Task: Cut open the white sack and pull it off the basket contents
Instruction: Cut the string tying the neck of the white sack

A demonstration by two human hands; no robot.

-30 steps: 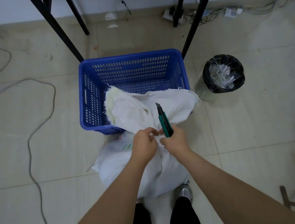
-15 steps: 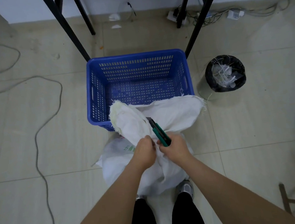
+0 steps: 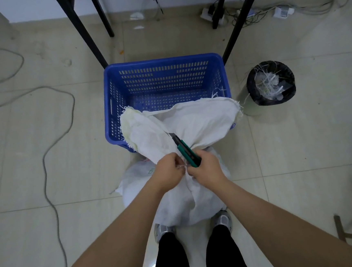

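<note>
The green utility knife (image 3: 187,152) has tipped over in the last second: where its blade stood nearly upright above the knuckles, it now leans toward 11 o'clock, lying low across the folds of the white sack (image 3: 183,132). The right hand (image 3: 205,166) holds the knife body with fingers curled round it, and the left hand (image 3: 168,170) pinches the gathered neck of the sack right beside it, the 2 hands almost touching. Between them there seems to be a thin pale tie or strand, though it is too fine to be sure. The sack stands on the floor directly in front of the person's 2 shoes, its bulging lower part at 6 o'clock from the hands, while its loose frayed mouth flops over the near rim of the blue basket (image 3: 113,109) at 12 o'clock. The basket itself looks bare inside apart from that draped cloth. I'd judge the tilt means the person is working the tie at the neck rather than slicing the fabric, so the opening step is still in hand and nothing is pulled off yet. The black bin (image 3: 270,82) sits at 2 o'clock, a grey cable (image 3: 46,166) trails at 9 o'clock.
</note>
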